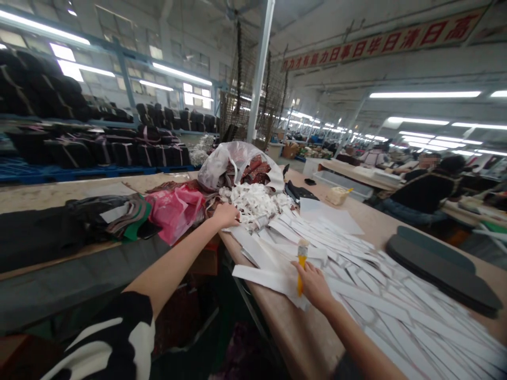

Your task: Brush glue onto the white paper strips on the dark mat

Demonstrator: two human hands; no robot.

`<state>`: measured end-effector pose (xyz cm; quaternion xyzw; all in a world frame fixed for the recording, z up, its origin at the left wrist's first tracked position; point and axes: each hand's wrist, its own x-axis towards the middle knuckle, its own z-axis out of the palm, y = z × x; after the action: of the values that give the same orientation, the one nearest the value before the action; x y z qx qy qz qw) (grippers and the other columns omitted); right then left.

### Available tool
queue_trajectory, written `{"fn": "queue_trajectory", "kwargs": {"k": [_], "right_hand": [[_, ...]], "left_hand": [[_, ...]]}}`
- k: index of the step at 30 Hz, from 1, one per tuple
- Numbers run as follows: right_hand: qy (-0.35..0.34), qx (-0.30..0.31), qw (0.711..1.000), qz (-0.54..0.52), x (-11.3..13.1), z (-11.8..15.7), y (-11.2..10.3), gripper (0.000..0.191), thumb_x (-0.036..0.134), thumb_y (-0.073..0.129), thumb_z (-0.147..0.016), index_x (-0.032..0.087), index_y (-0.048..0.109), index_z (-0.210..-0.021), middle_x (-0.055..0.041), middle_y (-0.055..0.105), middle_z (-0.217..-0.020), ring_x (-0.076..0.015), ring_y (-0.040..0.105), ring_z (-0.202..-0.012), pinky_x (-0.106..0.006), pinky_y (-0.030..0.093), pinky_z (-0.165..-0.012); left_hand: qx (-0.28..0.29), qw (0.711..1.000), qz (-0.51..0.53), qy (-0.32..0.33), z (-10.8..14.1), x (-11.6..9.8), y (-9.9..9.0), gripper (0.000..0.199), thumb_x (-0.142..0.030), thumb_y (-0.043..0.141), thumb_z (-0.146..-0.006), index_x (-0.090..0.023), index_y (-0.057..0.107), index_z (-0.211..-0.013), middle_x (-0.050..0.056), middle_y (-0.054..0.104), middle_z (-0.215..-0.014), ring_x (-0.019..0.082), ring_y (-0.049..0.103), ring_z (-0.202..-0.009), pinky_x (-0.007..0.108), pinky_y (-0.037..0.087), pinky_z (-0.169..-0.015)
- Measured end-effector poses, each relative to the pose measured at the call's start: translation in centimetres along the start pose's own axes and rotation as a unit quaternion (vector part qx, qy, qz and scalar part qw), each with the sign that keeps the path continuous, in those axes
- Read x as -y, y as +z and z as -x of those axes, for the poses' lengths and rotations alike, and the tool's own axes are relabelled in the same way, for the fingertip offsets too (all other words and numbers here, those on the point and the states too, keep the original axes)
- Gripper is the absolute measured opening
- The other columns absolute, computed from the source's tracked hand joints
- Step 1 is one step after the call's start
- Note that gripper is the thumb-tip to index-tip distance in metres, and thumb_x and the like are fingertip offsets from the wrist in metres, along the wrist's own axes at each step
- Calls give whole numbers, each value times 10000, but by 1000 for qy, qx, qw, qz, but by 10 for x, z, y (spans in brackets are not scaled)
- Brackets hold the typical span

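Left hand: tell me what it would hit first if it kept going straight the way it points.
Probably the heap of small white cut pieces: the left hand already reaches its near edge. Beyond lies the clear plastic bag, though depth is unclear.

Strips (356, 274) lay in rows across the table (312, 338). Behind them sat a heap of small pieces (257, 203), then a bag (237, 161). Pads (439, 266), possibly foam, lay right of the strips.

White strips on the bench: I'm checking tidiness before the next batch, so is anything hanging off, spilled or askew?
Yes. One white strip juts past the near edge of the table, just left of the right hand holding a yellow brush. The left hand rests at a loose heap of white pieces.
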<state>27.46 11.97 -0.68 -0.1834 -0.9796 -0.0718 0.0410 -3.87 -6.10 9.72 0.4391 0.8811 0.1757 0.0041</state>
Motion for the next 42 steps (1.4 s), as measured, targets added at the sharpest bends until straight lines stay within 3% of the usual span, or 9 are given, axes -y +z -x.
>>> {"fn": "queue_trajectory", "kwargs": {"k": [7,10,13,18,20,26,30,35,42], "right_hand": [[42,62,995,-62,-5,3,-7,748,128,552,-660,198,312,-1365,-112,419,-1363,-279,277,-1295,-414,258,-999],[61,60,993,-83,-2,6,-5,791,137,569,-638,210,290,-1374,-100,402,-1378,-282,266,-1303,-427,229,-1012],[98,19,991,-85,0,12,2,782,143,558,-648,217,282,-1376,-95,390,-1387,-277,264,-1305,-428,213,-1016],[182,-41,978,-98,1,22,17,759,216,563,-675,198,275,-1377,-105,355,-1409,-273,274,-1299,-417,215,-1016],[201,-54,973,-102,1,25,21,764,256,567,-680,188,267,-1379,-107,355,-1407,-280,268,-1299,-422,214,-1015],[222,-54,968,-99,1,25,23,779,281,572,-689,180,237,-1385,-118,345,-1409,-291,265,-1297,-437,202,-1015],[229,-31,968,-98,-5,22,22,774,389,604,-678,133,294,-1340,-173,428,-1325,-323,316,-1261,-461,222,-1000],[281,-38,952,-112,-15,28,24,815,480,602,-681,118,268,-1331,-208,462,-1271,-331,413,-1190,-450,307,-941],[265,-85,954,-107,-7,35,14,982,441,625,-671,122,62,-1409,-206,368,-1357,-338,349,-1244,-430,308,-955]], "left_hand": [[-124,992,-25,24,14,-43,-89,336,-158,467,-724,-165,640,-1012,57,667,-947,178,591,-877,274,433,-808],[-117,984,41,124,18,-88,-107,301,-150,500,-679,-142,672,-926,32,675,-819,148,596,-759,245,444,-733],[-56,955,192,221,21,-133,-106,252,-148,537,-664,-113,683,-866,35,667,-750,128,581,-683,245,442,-682],[65,837,499,217,15,-166,-70,303,-216,647,-656,-119,658,-944,47,667,-830,105,573,-678,231,442,-645],[90,828,532,153,13,-162,-42,376,-266,678,-659,-152,632,-1015,43,662,-896,96,578,-697,221,450,-647],[210,887,410,25,29,-119,61,305,-328,656,-723,-120,631,-945,53,655,-781,150,605,-681,282,501,-618],[229,935,270,-23,36,-94,108,241,-326,574,-811,-108,608,-908,45,625,-842,166,598,-756,328,513,-665],[181,972,151,-8,28,-92,131,308,-343,516,-855,-151,534,-1096,76,557,-1100,185,561,-946,391,489,-803],[77,996,37,11,42,-98,121,250,-252,485,-856,-165,517,-1087,99,530,-1145,216,505,-1052,410,414,-888]]}}
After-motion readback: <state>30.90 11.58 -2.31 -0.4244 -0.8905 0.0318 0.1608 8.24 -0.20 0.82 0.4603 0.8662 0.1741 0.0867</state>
